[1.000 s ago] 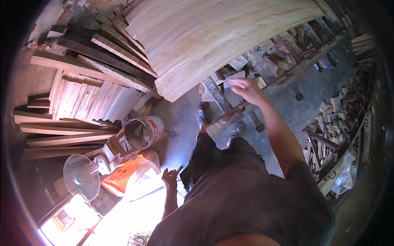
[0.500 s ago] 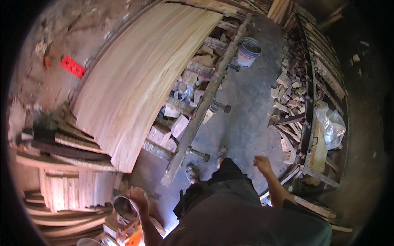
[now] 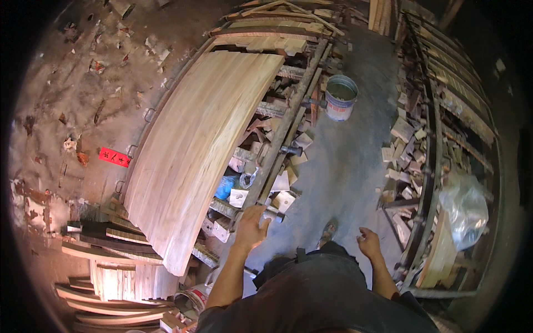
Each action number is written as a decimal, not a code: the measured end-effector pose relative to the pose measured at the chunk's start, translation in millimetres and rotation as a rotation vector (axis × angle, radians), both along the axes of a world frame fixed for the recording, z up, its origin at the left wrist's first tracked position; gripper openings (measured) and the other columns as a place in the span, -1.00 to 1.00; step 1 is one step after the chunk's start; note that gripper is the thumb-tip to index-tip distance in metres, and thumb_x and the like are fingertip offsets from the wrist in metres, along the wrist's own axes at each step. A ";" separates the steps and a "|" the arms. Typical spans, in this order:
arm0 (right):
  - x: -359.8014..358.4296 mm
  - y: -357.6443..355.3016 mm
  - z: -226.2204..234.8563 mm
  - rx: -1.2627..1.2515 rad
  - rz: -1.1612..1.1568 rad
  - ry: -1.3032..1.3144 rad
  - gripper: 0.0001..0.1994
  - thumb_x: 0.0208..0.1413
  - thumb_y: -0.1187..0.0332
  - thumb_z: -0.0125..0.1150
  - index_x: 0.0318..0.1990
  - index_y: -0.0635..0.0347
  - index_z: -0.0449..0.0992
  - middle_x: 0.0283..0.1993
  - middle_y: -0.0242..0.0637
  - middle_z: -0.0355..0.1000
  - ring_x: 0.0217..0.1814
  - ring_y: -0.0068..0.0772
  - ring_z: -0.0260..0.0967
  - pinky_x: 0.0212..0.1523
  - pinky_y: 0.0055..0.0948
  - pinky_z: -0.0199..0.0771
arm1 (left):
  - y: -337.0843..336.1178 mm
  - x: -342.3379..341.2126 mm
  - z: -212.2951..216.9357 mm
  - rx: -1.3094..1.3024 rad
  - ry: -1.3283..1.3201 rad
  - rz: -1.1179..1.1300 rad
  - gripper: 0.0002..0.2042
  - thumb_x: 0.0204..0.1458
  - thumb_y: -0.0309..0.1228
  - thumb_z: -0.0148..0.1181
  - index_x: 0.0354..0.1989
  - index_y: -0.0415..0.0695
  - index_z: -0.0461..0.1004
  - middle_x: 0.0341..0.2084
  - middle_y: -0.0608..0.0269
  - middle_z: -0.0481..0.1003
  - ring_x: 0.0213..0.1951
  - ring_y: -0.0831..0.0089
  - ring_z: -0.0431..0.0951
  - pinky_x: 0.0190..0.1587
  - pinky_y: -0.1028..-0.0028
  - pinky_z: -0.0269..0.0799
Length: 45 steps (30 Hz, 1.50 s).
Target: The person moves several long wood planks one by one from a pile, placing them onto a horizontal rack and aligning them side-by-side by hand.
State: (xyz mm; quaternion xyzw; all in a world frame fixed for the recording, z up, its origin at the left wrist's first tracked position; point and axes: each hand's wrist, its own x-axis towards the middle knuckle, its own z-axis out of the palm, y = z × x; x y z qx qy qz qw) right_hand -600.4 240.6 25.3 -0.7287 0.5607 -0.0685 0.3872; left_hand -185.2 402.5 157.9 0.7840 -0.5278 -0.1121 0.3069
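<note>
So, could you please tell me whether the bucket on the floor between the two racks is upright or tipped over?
Upright: the bucket stands on the floor with its round rim facing up and its wall below.

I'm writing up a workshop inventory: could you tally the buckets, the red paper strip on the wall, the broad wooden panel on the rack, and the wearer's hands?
Buckets: 2
Red paper strip: 1
Broad wooden panel: 1
Hands, left hand and right hand: 2
Total: 6

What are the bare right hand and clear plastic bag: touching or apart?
Apart: head view shows grey floor and dark rail between right hand and bag.
</note>
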 end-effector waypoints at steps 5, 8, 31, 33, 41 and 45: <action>25.4 -178.5 20.0 0.014 -0.091 -0.195 -0.61 0.10 0.46 0.20 0.10 0.39 0.51 0.02 0.02 0.57 0.08 -0.16 0.53 0.14 -0.32 0.47 | -45.3 -5.9 -16.2 0.130 0.047 0.152 -0.60 -0.06 -0.44 0.37 0.01 -0.18 0.51 -0.09 -0.08 0.54 0.01 -0.07 0.49 0.10 0.17 0.41; 83.2 -255.8 57.0 0.011 -0.119 -0.372 -0.62 0.12 0.48 0.18 0.11 0.38 0.50 0.05 0.04 0.55 0.09 -0.20 0.53 0.13 -0.35 0.46 | -63.7 -0.2 -30.7 0.128 -0.004 0.266 -0.64 -0.07 -0.46 0.37 -0.05 -0.18 0.52 -0.13 -0.08 0.54 -0.02 -0.07 0.50 0.08 0.16 0.43; 419.8 -932.3 41.4 -0.375 0.018 -0.049 -0.46 0.06 0.28 0.29 0.16 0.44 0.44 0.09 0.18 0.50 0.20 0.04 0.45 0.19 -0.21 0.40 | -559.1 171.8 -17.8 -0.197 0.099 0.614 -0.84 0.04 -0.56 0.25 -0.19 -0.20 0.55 -0.35 0.05 0.60 -0.34 0.16 0.65 -0.23 0.29 0.54; 476.0 -1009.1 37.0 -0.378 0.049 0.012 -0.38 0.06 0.28 0.30 0.25 0.44 0.34 0.09 0.20 0.49 0.20 0.00 0.45 0.14 -0.17 0.43 | -593.9 173.8 -16.7 -0.204 0.103 0.653 -0.81 0.02 -0.57 0.27 -0.16 -0.21 0.54 -0.35 0.04 0.60 -0.31 0.16 0.65 -0.21 0.30 0.53; 594.2 -1166.8 16.4 0.499 0.028 -0.281 -0.67 0.10 0.26 0.35 -0.07 0.29 0.52 -0.25 -0.19 0.50 -0.26 -0.27 0.43 -0.11 -0.26 0.46 | -723.5 194.8 0.5 -0.147 0.144 0.705 -0.78 -0.02 -0.53 0.27 -0.16 -0.24 0.54 -0.31 -0.07 0.56 -0.24 -0.11 0.56 -0.15 0.15 0.49; 616.5 -1163.8 119.9 0.837 0.316 -0.686 -0.71 0.15 0.33 0.28 0.00 0.23 0.51 -0.53 -0.38 0.37 -0.64 -0.44 0.33 -0.59 -0.42 0.38 | -780.9 218.1 4.2 -0.143 0.245 0.717 -0.69 -0.02 -0.47 0.31 -0.06 -0.18 0.54 -0.15 -0.08 0.57 -0.08 -0.09 0.56 -0.02 0.17 0.51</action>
